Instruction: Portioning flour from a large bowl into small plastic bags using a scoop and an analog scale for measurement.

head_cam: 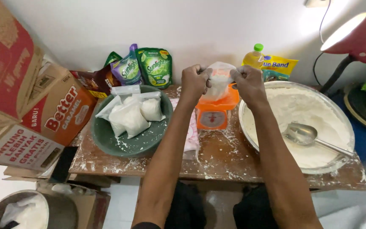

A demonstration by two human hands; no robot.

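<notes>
Head view shows both hands raised at the upper middle of the frame, above a small orange scale [214, 111]. The left hand [195, 80] and the right hand [247, 82] each pinch one side of the top of a small clear plastic bag [219, 80] partly filled with white powder; both are clenched on the bag's mouth, and the bag hangs between them just over the scale's tray.

At the right of the frame a large metal bowl [250, 140] sits on the counter [217, 157], heaped with white flour, with a metal spoon [308, 136] lying in it. Left of centre, a green basin [106, 140] holds 4 or so filled, closed bags of powder [130, 116]. A pink-printed plastic sheet [190, 135] lies between the basin and the scale.

Along the wall at the top stand green detergent pouches [154, 65], a yellow bottle with a green cap [254, 57] and a yellow packet [280, 64]. Cardboard boxes [30, 106] are stacked at the left edge, and a red desk lamp [352, 40] shines at the upper right. A metal pot [60, 208] with a white bag inside shows at the lower left.
</notes>
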